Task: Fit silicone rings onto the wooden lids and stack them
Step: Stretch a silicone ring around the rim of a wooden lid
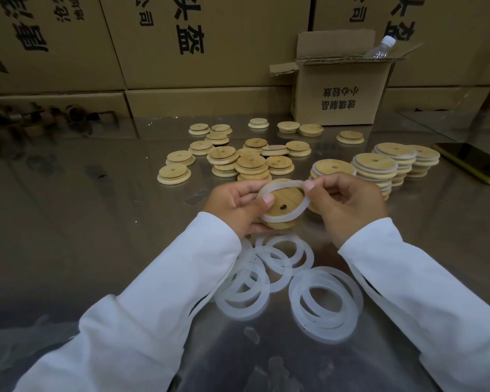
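Wooden and round, a lid (284,200) with a small hole is held above the steel table (96,222) in the left hand (239,206), whose thumb is pressed on a silicone ring (303,203) laid around its rim. The ring's far edge is pinched between thumb and fingers of the right hand (348,206). Loose rings (326,304) are spread on the table just below the wrists, bare lids (229,158) are scattered beyond, and ringed stacks (376,168) are set to the right
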Demonstrator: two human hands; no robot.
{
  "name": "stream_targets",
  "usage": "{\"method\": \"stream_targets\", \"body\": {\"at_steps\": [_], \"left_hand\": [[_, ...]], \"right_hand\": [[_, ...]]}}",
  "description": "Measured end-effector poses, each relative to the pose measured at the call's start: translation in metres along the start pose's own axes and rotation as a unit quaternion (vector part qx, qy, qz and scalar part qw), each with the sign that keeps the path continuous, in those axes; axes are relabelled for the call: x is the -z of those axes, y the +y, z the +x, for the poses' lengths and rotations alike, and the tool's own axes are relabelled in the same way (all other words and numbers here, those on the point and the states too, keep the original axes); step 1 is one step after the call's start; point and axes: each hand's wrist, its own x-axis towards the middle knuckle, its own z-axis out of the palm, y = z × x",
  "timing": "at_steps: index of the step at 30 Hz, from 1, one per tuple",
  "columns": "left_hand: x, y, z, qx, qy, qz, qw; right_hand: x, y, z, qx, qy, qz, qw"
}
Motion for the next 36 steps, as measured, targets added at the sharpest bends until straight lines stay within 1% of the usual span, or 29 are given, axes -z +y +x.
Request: {"method": "stream_targets", "body": {"at_steps": [6,9,15,17,20,24,30,36], "left_hand": [[-0.0024,0.0013,-0.0015,-0.015,0.021,0.038,0.999],[-0.0043,0.0012,-0.0025,-0.02,0.018,0.07,0.997],[-0.0049,0.0004,-0.0025,-0.024,0.03,0.11,0.993],[-0.005,-0.0002,-0.0027,-0.022,0.027,0.124,0.992],[-0.0049,-0.0003,-0.0029,-0.017,0.028,0.124,0.992],[-0.004,0.0016,-0.003,-0.017,0.04,0.105,0.993],[-0.0042,0.0039,-0.0035,-0.015,0.044,0.107,0.993],[-0.0051,0.0021,-0.0031,-0.034,0.067,0.121,0.99]], "right_hand": [[-0.0016,0.0003,0.0006,-0.002,0.007,0.006,1.0],[-0.0013,0.0002,0.0004,-0.005,0.011,0.004,1.0],[-0.0004,-0.0014,-0.0007,-0.005,0.003,0.006,1.0],[-0.0002,-0.0024,-0.0014,0.002,-0.011,0.008,1.0],[0.0,-0.0027,-0.0019,0.01,-0.026,0.006,1.0],[-0.0007,-0.001,-0.001,0.009,-0.027,0.004,1.0],[-0.001,0.0006,-0.0002,0.005,-0.032,-0.002,0.999],[-0.0003,-0.0008,0.0009,-0.004,-0.031,-0.005,0.999]]}}
